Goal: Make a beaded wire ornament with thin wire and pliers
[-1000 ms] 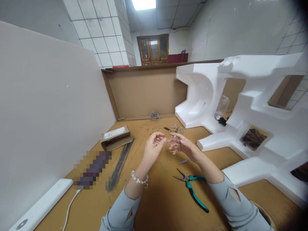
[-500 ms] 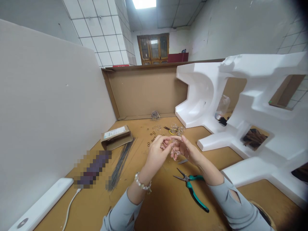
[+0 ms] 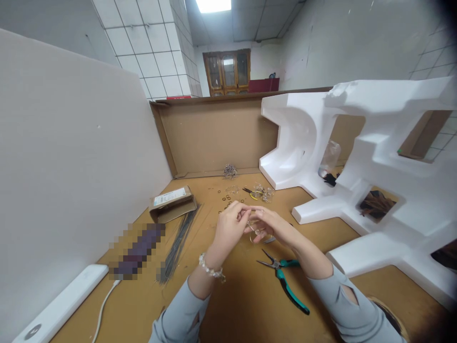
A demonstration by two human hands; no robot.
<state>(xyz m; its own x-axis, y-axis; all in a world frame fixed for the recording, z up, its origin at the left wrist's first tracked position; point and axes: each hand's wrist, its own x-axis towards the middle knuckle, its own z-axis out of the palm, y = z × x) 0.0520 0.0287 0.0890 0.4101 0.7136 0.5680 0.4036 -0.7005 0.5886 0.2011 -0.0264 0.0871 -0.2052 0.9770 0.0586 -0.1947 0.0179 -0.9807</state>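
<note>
Your left hand [image 3: 228, 226] and right hand [image 3: 267, 224] meet fingertip to fingertip above the brown cardboard work surface [image 3: 246, 295], fingers curled and pinching a small clear beaded wire piece [image 3: 257, 232]; teal-handled pliers [image 3: 285, 282] lie just beside them.

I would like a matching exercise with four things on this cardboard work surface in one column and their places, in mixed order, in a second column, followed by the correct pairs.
Things:
1. teal-handled pliers
2. bundle of thin wires
3. small cardboard box
4. white foam packing

Places:
A. along the right side of the surface
B. left of the left hand, lying flat
C. under the right forearm, near the right hand
D. at the far end of the wire bundle

Pairs: 1-C, 2-B, 3-D, 4-A
</note>
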